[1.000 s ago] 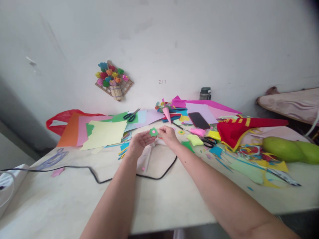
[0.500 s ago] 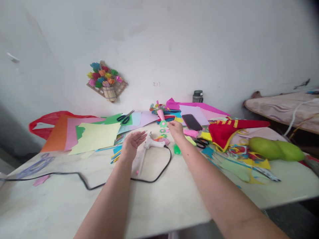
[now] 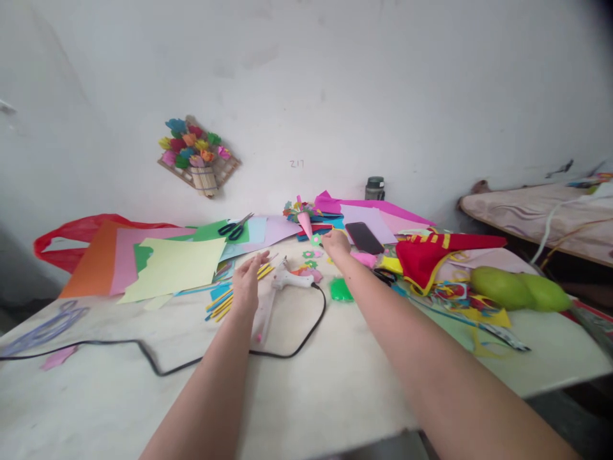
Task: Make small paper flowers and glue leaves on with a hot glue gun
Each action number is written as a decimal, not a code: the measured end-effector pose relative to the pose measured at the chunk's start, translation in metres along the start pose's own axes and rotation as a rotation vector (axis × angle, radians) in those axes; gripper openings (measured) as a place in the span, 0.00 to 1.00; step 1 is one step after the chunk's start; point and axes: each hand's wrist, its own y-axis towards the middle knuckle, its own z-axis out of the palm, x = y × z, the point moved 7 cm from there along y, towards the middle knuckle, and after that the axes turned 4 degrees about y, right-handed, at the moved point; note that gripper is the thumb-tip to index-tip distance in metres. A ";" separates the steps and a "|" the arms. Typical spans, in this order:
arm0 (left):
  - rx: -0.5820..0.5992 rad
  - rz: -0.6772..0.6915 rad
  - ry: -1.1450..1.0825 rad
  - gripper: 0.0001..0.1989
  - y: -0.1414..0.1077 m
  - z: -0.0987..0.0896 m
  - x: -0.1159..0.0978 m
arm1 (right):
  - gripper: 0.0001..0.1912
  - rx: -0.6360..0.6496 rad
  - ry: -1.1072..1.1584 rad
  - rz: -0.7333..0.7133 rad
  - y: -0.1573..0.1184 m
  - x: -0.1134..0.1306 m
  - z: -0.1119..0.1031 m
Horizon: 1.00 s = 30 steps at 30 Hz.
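My right hand (image 3: pixel 336 245) pinches the edge of a small green paper flower (image 3: pixel 316 240) with a pink centre, just below a pink paper cone (image 3: pixel 305 223) topped with colourful flowers. More small green paper flowers (image 3: pixel 310 263) lie on the table beneath. Held above the table, my left hand (image 3: pixel 246 278) has its fingers stretched forward and partly bent, and no held thing shows in it. Beside it is a white glue gun (image 3: pixel 293 279) with a black cord. Yellow and blue strips (image 3: pixel 223 303) lie at its other side, partly hidden.
Coloured paper sheets (image 3: pixel 175 265) and scissors (image 3: pixel 234 229) are at the left back. To the right are a phone (image 3: pixel 364 237), a red cloth piece (image 3: pixel 426 255) with yellow trim, and green fruits (image 3: pixel 502 287). A green packet (image 3: pixel 341 290) lies near my right forearm. The black cord (image 3: pixel 167 370) crosses the table.
The view has shifted slightly right. My left hand has turned, its fingers more bent and its palm less visible. My right hand stays pinched by the cone, on a green paper flower.
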 end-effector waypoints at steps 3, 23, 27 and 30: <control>-0.012 0.050 0.241 0.17 0.000 -0.001 -0.004 | 0.14 0.094 -0.038 -0.009 0.007 0.006 0.017; 0.686 0.487 1.387 0.16 0.029 0.095 0.021 | 0.12 0.363 -0.301 -0.185 0.038 0.042 0.091; 0.684 0.534 1.425 0.15 0.035 0.104 0.027 | 0.09 0.363 -0.325 -0.215 0.042 0.043 0.096; 0.683 0.542 1.432 0.14 0.038 0.108 0.030 | 0.09 0.354 -0.333 -0.237 0.042 0.044 0.097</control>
